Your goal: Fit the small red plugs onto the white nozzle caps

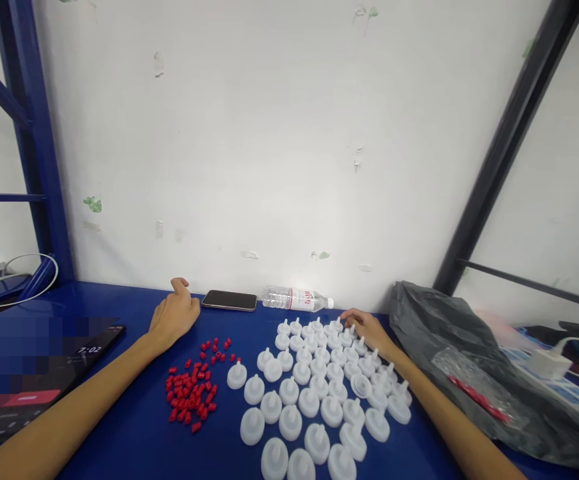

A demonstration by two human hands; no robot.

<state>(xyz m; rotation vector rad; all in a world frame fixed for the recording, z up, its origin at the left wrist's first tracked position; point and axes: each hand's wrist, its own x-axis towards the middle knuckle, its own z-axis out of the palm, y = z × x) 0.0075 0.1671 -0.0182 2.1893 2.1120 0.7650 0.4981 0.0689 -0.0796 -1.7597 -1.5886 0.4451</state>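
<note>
My left hand (pixel 175 313) rests on the blue table with its fingers loosely curled; nothing shows in it, though part of the fingers is hidden. Just beside it lies a dark phone (pixel 230 300), and nearer to me is a loose pile of small red plastic caps (pixel 190 393). My right hand (pixel 368 328) lies at the back edge of a large group of white plastic lids with nozzles (pixel 309 402). Its fingers are stretched to the left, close to the rearmost lids; whether they touch one I cannot tell. Most lids stand nozzle-up.
Against the white wall (pixel 269 133) lies a clear plastic bottle (pixel 296 299). A second phone (pixel 34 393) sits under my left forearm's side. At right are a grey plastic bag (pixel 429 327), a clear bag with red pieces (pixel 476 393) and a white charger (pixel 549 363).
</note>
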